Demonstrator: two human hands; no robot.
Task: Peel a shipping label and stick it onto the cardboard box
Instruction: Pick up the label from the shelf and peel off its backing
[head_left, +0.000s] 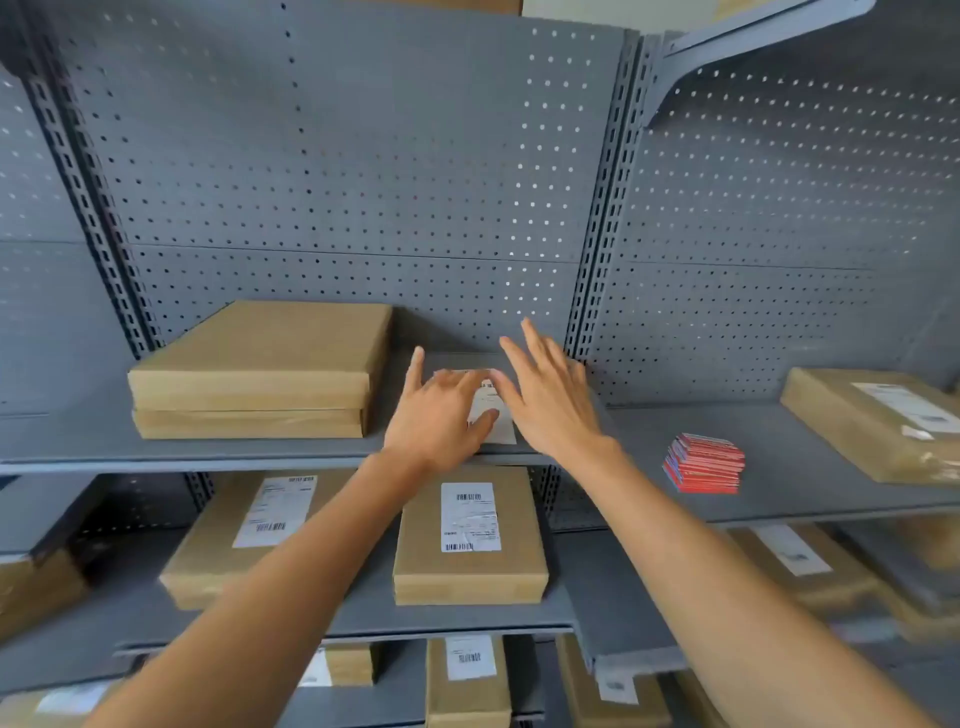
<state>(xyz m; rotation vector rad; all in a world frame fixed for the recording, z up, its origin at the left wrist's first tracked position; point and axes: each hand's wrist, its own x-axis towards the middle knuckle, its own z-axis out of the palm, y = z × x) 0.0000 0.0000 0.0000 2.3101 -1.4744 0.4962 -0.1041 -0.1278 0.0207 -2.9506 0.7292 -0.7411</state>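
Overhead, a grey pegboard wall (363, 182) backs the grey metal shelf (208, 447). At left on it sit two stacked cardboard boxes (254, 371), unlabelled. Beside them the left hand (439, 421) lies on a white shipping label (493, 410), fingers spread, thumb pressing the sheet. The right hand (550, 400) hovers just beside, fingers apart and empty. Farther right rests a red card stack (704, 462).

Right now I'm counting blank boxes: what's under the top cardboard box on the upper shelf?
A second plain cardboard box lies under the top box, resting on the shelf. Its top face is covered, so any label there is hidden.
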